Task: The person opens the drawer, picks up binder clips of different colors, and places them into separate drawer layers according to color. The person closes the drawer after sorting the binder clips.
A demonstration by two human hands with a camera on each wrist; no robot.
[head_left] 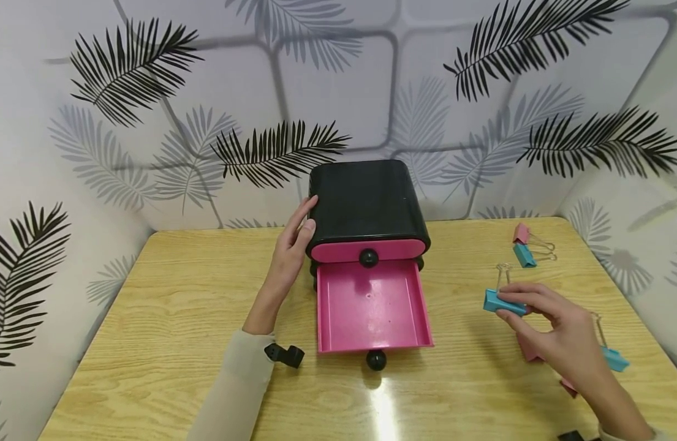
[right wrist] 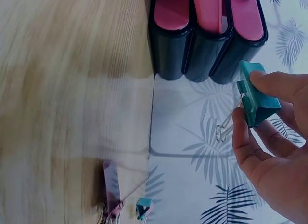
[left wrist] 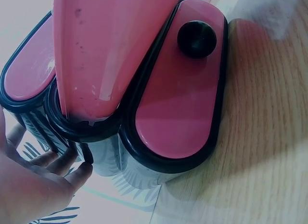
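A black unit with pink drawers (head_left: 368, 199) stands at the back middle; its pulled-out drawer (head_left: 371, 306) shows a bare pink inside. My left hand (head_left: 285, 260) rests against the unit's left side, fingers extended; in the left wrist view the hand (left wrist: 41, 183) touches the black casing. Over the table at the right, my right hand (head_left: 559, 334) pinches a blue binder clip (head_left: 503, 302) between thumb and fingers, wire handles pointing away. The right wrist view shows the clip (right wrist: 257, 96) gripped by the right hand (right wrist: 276, 132).
On the table's right side lie a pink clip (head_left: 521, 234) and a blue clip (head_left: 524, 256) at the back. Nearer are another blue clip (head_left: 615, 359) and pink clips (head_left: 528, 348), partly hidden by my right hand. A patterned wall covering (head_left: 338, 92) rises behind.
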